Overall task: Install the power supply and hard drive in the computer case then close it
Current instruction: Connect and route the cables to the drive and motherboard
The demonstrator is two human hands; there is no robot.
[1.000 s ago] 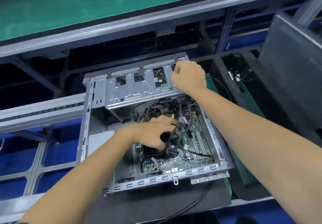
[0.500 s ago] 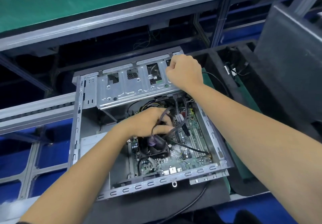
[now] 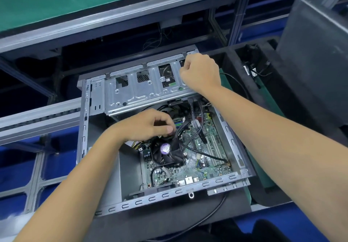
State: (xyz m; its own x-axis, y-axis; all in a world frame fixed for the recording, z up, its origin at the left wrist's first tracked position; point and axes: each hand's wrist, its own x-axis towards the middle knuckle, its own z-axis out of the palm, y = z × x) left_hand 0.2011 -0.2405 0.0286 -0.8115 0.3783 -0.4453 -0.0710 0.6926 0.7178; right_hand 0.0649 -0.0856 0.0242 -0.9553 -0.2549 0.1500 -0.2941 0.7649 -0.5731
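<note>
Steel computer case (image 3: 84,144) lies open on its side on the desk, lid off, closing undone | silver perforated drive cage (image 3: 143,89) at far edge; right hand (image 3: 200,72) fisted on it | left hand (image 3: 148,126) pinches black cables (image 3: 177,138) above ribbed fan (image 3: 167,153) | power supply unseen.

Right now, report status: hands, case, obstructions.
Left hand pinching black cables above CPU fan. Right hand fisted on drive cage far corner. Computer case open, side panel off. Cables draped across motherboard.
</note>
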